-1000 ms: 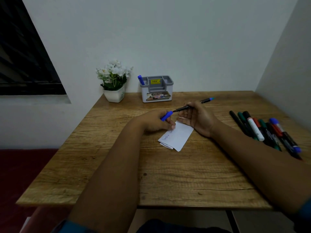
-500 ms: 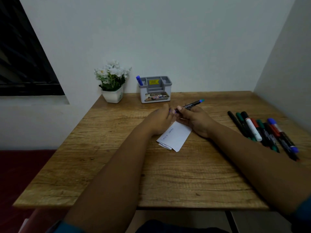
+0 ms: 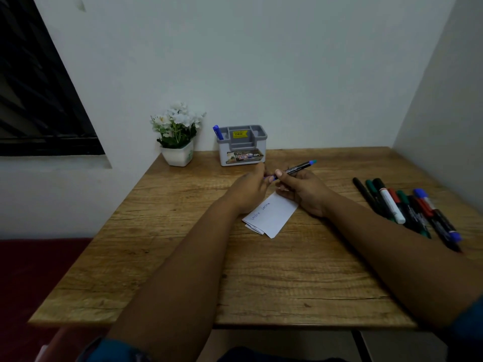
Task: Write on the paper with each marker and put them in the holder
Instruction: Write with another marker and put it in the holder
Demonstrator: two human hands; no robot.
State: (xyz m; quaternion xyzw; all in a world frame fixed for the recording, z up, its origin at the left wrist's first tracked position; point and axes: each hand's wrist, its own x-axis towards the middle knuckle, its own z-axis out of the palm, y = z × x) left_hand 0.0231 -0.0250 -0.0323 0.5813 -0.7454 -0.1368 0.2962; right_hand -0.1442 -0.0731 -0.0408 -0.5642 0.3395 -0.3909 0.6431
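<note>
My right hand [image 3: 304,190] grips a black marker with a blue end [image 3: 298,167], held above the table and pointing up to the right. My left hand [image 3: 249,190] holds the marker's blue cap [image 3: 269,177] against its front end; the cap is mostly hidden by my fingers. A folded white paper [image 3: 273,216] with faint blue writing lies under both hands. At the back stands the grey holder [image 3: 241,146], with one blue marker [image 3: 217,132] in its left slot.
Several capped markers [image 3: 407,209] in black, green, red and blue lie in a row at the right side of the wooden table [image 3: 183,257]. A white pot of flowers [image 3: 177,138] stands left of the holder. Walls close the back and right.
My left hand brought the blue cap from beside the paper up to the marker's tip. The marker in my right hand shifted slightly left toward it.
</note>
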